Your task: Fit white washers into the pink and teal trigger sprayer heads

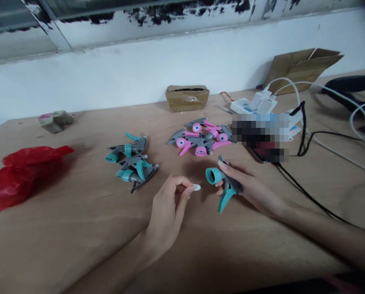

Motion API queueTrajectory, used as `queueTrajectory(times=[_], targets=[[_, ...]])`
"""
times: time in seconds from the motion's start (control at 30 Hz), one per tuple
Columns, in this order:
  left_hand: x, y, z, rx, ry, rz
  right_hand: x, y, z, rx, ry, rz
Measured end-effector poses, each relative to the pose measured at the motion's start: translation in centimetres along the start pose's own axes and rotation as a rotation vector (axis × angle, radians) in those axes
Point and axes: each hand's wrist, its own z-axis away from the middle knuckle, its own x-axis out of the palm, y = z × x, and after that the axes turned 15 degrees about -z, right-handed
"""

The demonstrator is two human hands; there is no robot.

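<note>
A grey and teal trigger spray head [226, 183] is gripped in my right hand [242, 179], its open threaded teal collar turned to the left and its teal trigger hanging down. Across a small gap, my left hand [170, 208] pinches a small white disc [197, 187] between thumb and forefinger. To the left of that hand lies a loose group of grey and teal spray heads [133, 163]. Beyond my hands is a heap of grey and pink spray heads [200, 139]; several of their collars show a pale insert with a dark centre.
A red plastic bag [26, 171] lies at the left, with small taped blocks [56, 121] behind it. A small cardboard box [187, 99] stands near the wall. Rightward are a power strip [245, 106], white and black cables, a partly blurred dark device [262, 151] and a bigger carton [298, 69].
</note>
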Motion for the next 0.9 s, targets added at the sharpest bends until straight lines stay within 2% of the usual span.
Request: queueTrajectory(times=[0.07,0.2,0.3,0.5,0.63,0.9], targets=[[0.1,-0.2,-0.1,-0.071,-0.005,0.037,0.1,0.5,0.4,-0.020,-0.054,0.005],[0.2,-0.3,-0.3,-0.098,0.108,0.085,-0.1,1.4,0.8,-0.032,-0.095,0.018],[0.1,-0.1,-0.2,-0.028,0.159,0.096,-0.1,1.5,0.8,0.011,-0.113,0.010],[-0.4,0.5,-0.3,0.140,0.176,0.023,0.8,1.2,0.9,0.149,-0.187,-0.130],[-0.7,1.0,-0.2,0.243,0.146,0.006,1.0,1.4,1.1,0.210,-0.219,-0.197],[-1.1,1.4,-0.5,0.358,0.079,0.074,0.9,1.1,1.1,0.233,-0.231,-0.201]])
